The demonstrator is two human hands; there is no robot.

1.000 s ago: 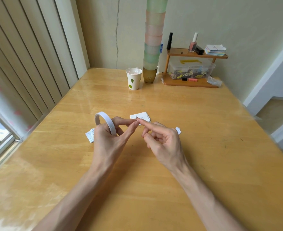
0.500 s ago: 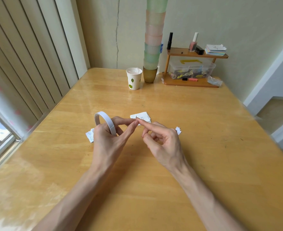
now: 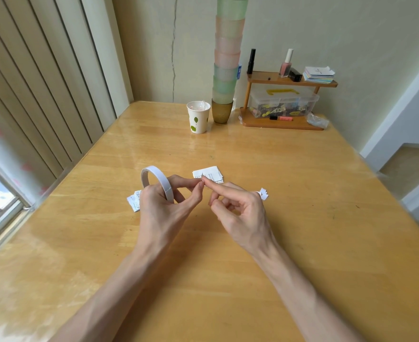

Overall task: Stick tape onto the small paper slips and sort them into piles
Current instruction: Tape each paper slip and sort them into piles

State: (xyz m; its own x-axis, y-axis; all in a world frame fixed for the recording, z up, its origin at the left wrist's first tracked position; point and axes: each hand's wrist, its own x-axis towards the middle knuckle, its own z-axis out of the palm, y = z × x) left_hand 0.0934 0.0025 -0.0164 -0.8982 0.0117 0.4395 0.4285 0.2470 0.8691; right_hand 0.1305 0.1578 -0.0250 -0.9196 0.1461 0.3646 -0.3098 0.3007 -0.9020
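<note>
One tape roll (image 3: 156, 177) rides the gripping left hand (image 3: 161, 213), its end touching the right hand's (image 3: 243, 215) straight forefinger.

No text can be read; the print on the paper slips (image 3: 208, 174) is too small to make out.

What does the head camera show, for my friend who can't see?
A left hand holds a white tape roll over a wooden table; the right hand touches its fingertips with one finger. Paper slips lie around them.

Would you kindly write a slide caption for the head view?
Left hand grips a tape roll, fingertips meeting the right hand near paper slips.
</note>
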